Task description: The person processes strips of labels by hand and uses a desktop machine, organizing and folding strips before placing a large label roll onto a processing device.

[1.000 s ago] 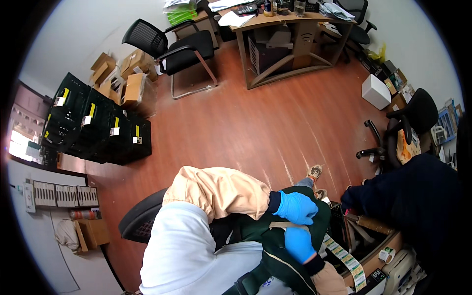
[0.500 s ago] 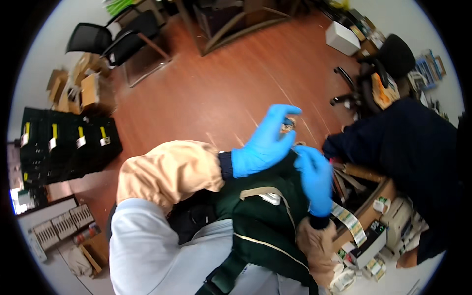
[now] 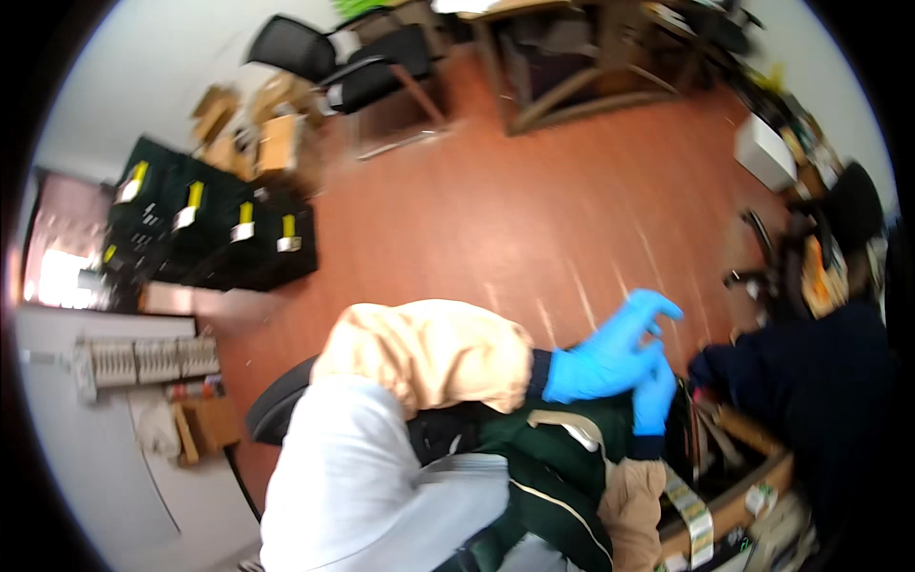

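My left hand, in a blue glove, is raised in front of my dark green apron. Its fingers are curled toward the thumb, and what they hold is too blurred to make out. Close against it, just below and to the right, is my right hand, also gloved in blue. The right fingertips are hidden behind the left hand. Beige sleeve covers reach to dark cuffs on both wrists. A white item sticks out of the apron's beige-edged pocket.
To my right, a person in a dark sleeve is beside an open wooden drawer, with a label strip along its side. Black crates stand at left near cardboard boxes and a black chair. A wooden table is ahead.
The view has swung so that the room and my arms sit further right and lower. My hands have come together, the left now overlapping the right.
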`<state>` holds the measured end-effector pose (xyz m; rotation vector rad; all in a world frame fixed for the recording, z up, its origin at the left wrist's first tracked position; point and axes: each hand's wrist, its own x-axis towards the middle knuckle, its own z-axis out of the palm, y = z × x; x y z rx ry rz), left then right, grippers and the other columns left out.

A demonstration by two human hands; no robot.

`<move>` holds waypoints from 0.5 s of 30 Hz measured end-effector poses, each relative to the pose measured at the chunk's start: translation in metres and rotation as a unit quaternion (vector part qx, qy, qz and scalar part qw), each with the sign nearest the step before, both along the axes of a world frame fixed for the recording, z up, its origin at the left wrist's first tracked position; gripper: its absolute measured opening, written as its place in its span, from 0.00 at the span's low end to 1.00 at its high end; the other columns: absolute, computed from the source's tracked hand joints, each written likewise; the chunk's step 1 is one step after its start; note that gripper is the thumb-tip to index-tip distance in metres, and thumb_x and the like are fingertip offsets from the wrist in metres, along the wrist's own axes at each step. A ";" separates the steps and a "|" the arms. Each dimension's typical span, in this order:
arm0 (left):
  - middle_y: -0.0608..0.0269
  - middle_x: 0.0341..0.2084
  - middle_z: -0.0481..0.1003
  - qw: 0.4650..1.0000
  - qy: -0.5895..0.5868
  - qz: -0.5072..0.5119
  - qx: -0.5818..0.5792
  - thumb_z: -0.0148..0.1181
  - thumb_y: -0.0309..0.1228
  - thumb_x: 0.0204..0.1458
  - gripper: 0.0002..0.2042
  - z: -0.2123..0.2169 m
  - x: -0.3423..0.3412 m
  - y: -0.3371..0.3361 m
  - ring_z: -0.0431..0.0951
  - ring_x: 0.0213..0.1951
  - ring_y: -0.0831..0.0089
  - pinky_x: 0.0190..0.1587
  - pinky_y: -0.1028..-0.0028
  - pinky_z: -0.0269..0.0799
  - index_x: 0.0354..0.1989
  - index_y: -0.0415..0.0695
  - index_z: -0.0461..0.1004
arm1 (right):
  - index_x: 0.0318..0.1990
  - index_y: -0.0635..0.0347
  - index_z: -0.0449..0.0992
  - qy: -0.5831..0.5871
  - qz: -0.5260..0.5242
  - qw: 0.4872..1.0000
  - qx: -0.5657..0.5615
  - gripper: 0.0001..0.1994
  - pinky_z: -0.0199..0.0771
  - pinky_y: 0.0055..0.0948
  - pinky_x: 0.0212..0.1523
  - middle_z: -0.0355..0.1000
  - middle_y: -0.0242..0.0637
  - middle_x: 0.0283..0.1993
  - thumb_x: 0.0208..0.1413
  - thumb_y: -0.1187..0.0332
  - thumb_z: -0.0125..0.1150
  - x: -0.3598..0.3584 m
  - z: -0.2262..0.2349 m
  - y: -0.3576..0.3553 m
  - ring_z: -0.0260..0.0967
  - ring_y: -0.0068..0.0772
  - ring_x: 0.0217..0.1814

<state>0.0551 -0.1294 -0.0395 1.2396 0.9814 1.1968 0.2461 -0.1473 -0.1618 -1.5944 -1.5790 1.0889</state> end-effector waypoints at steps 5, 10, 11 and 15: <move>0.54 0.50 0.65 0.999 0.025 -0.006 -0.046 0.49 0.20 0.56 0.16 0.006 0.000 -0.001 0.70 0.41 0.72 0.47 0.72 0.69 0.53 0.44 0.65 | 0.37 0.61 0.76 -0.314 0.047 0.943 -0.104 0.11 0.72 0.47 0.36 0.76 0.55 0.35 0.61 0.63 0.52 0.083 -0.131 -0.078 0.73 0.59 0.36; 0.61 0.28 0.68 0.996 -0.065 -0.062 -0.022 0.46 0.24 0.60 0.08 0.006 0.004 -0.001 0.71 0.31 0.74 0.37 0.73 0.70 0.46 0.41 0.70 | 0.41 0.59 0.78 -0.324 0.052 0.935 -0.133 0.13 0.71 0.48 0.38 0.76 0.54 0.38 0.57 0.59 0.56 0.087 -0.143 -0.077 0.74 0.60 0.39; 0.62 0.28 0.68 0.988 -0.086 -0.107 -0.067 0.45 0.24 0.61 0.08 0.012 0.001 -0.003 0.71 0.31 0.75 0.36 0.74 0.70 0.45 0.41 0.70 | 0.42 0.59 0.78 -0.312 0.045 0.940 -0.129 0.14 0.71 0.48 0.38 0.77 0.54 0.38 0.57 0.59 0.57 0.088 -0.147 -0.080 0.74 0.59 0.39; 0.64 0.21 0.67 0.987 -0.081 -0.112 -0.084 0.41 0.29 0.66 0.09 0.018 0.005 -0.013 0.68 0.23 0.77 0.29 0.75 0.68 0.42 0.41 0.70 | 0.46 0.61 0.78 -0.239 0.042 0.959 -0.147 0.19 0.71 0.45 0.39 0.78 0.52 0.40 0.57 0.56 0.58 0.103 -0.163 -0.082 0.75 0.55 0.40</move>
